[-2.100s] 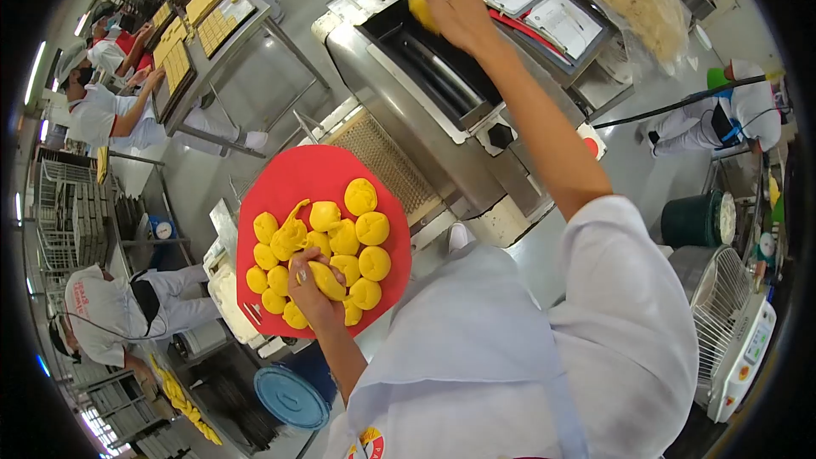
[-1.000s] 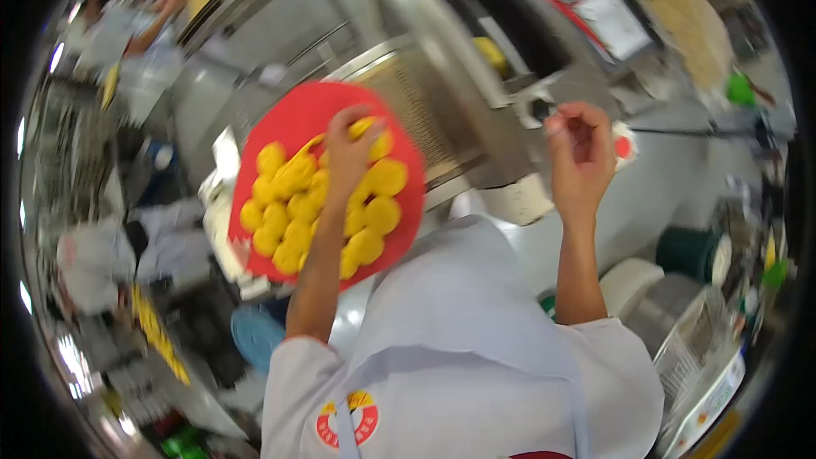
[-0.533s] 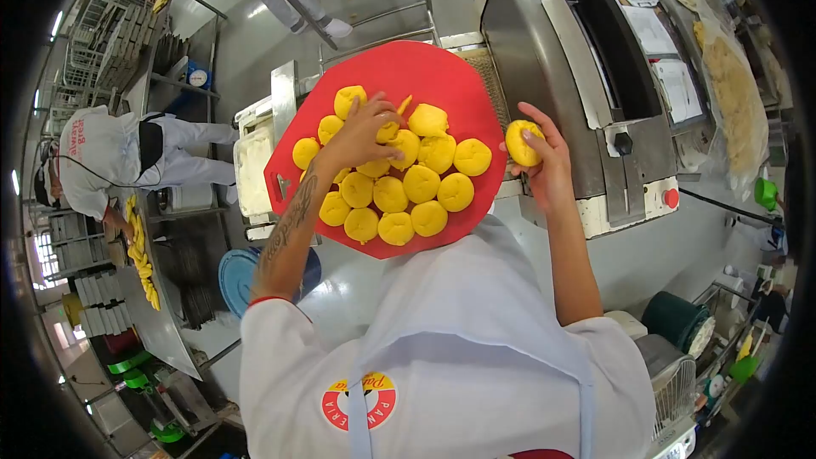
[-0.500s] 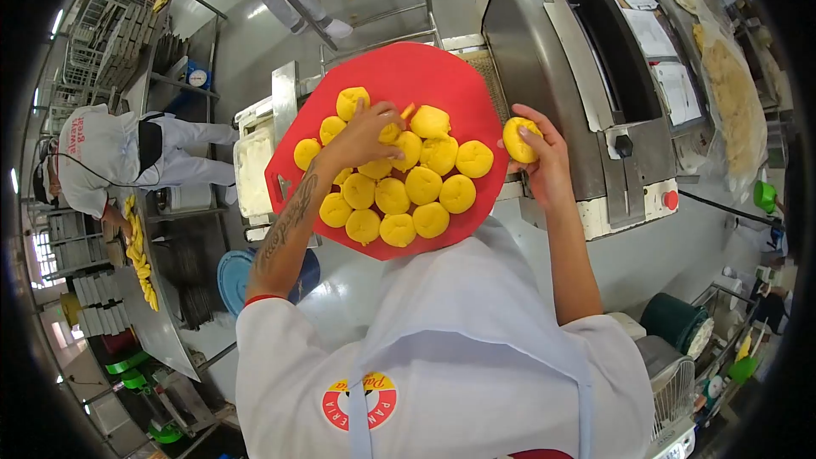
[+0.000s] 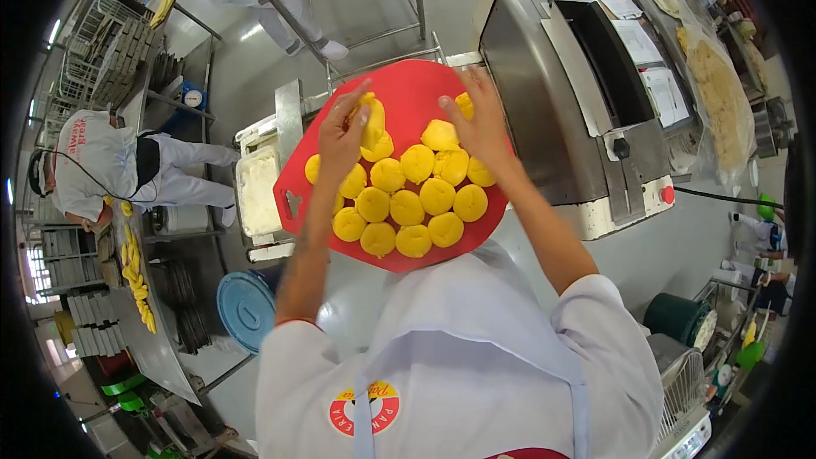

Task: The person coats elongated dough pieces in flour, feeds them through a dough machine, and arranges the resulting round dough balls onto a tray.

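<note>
Across the red board (image 5: 404,85), yellow dough pieces (image 5: 372,204) are lying bunched, probably for easy reach; over its far left, the left hand (image 5: 340,134) is clasping one dough piece (image 5: 372,123); over its far right, the right hand (image 5: 484,129) is pinching another (image 5: 464,105), probably lightly to spare its shape.

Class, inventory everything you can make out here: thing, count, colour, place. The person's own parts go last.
Dough pieces: over a dozen, yellow, mostly on board
Board: 1, red, centre
Machine: 1, steel-grey, right of board
Papers: several, white, beyond machine
Lid: 1, blue, lower left
Bin: 1, dark green, lower right
Co-worker: 1 at left, white clothes; others farther off
Left hand: 1, bare, holding dough piece
Right hand: 1, bare, at another piece
</note>
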Demonstrator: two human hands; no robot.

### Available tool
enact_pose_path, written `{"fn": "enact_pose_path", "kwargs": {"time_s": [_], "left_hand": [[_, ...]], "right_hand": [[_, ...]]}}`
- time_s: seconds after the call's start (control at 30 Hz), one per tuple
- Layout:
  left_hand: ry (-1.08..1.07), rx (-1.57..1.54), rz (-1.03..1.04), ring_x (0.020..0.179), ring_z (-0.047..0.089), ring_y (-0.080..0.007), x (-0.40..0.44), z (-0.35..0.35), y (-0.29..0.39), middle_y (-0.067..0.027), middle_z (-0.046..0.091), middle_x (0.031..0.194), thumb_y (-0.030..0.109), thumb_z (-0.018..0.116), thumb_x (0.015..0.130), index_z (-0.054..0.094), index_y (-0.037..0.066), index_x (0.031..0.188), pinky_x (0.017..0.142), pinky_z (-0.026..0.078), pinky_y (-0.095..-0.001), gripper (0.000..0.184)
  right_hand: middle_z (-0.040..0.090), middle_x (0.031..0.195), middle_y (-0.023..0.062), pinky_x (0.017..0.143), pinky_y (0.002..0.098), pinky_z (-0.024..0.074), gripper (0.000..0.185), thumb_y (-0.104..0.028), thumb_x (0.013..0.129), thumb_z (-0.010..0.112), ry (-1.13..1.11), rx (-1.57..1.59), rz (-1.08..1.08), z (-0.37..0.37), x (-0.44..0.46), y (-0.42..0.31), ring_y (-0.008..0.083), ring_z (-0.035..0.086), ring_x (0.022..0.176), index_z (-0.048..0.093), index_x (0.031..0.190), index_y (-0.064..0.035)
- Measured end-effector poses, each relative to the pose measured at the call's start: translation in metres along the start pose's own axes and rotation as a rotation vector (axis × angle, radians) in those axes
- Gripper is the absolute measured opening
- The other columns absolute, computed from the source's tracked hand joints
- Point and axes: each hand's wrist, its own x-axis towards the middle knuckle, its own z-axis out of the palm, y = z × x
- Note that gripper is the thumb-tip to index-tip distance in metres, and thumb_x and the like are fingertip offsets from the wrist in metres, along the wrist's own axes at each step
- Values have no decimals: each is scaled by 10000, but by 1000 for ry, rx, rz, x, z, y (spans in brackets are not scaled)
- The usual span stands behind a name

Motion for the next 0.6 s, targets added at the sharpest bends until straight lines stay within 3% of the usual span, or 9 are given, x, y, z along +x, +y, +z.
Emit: {"fn": "enact_pose_path", "kwargs": {"time_s": [0.1,0.13,0.23,0.33,0.43,0.47,0.53,0.57,0.6], "left_hand": [[192,-36,227,1101,584,-220,-9,67,19,-70,647,1153,55,555,915,670,58,1168,960,441,-345,278],[244,299,387,1110,583,-274,-17,93,29,-114,655,1139,93,532,926,679,55,1135,1009,415,-379,258],[184,670,651,1068,600,-328,-20,94,57,-130,667,1095,82,563,906,697,42,1074,951,461,-426,218],[26,590,532,991,625,-345,-16,89,38,-129,668,1100,61,560,902,623,48,1256,842,509,-422,360],[-63,510,389,922,635,-364,-9,110,56,-151,668,1086,57,538,911,418,69,1471,769,527,-412,572],[-211,512,290,1127,614,-408,-14,116,68,-237,611,1267,146,473,995,218,108,1565,945,494,-432,625],[-199,242,281,1212,561,-381,-16,126,87,-231,527,1370,151,464,1001,224,78,1557,959,482,-412,609],[-199,108,275,1254,535,-367,-15,133,92,-228,485,1422,154,459,1004,228,62,1553,966,477,-402,602],[-128,263,329,1329,452,-377,4,141,67,-235,416,1475,222,477,1007,246,55,1545,1050,399,-423,609]], "right_hand": [[487,1399,106,1078,380,380,537,-476,1029,438,-116,1264,534,39,-20,-74,241,490,1277,447,1432,-122],[501,1374,82,1067,335,402,551,-509,1041,388,-137,1690,715,47,-23,-82,220,516,1244,443,1421,-113],[548,1289,56,1029,322,435,542,-535,1035,384,-180,1988,825,10,-15,-86,185,540,1193,502,1330,-96],[583,1202,33,978,330,469,485,-516,1034,410,-171,1812,783,2,-17,-82,144,554,1140,531,1257,-103],[599,1134,28,877,325,513,445,-497,1029,441,19,1588,727,-2,-23,-80,127,595,1026,557,1205,-106],[597,1111,25,818,308,519,435,-494,1026,451,68,1566,713,-8,-21,-72,126,601,966,562,1181,-102],[594,1064,19,700,273,532,419,-487,1021,470,166,1514,690,-33,-22,-40,124,612,846,573,1132,-96],[590,1045,22,646,255,516,417,-486,1020,474,52,1655,614,-52,-32,-18,123,602,795,574,1111,-91],[586,1027,25,591,236,500,417,-486,1018,478,-62,1786,527,-75,-44,7,123,593,744,575,1089,-87]]}}
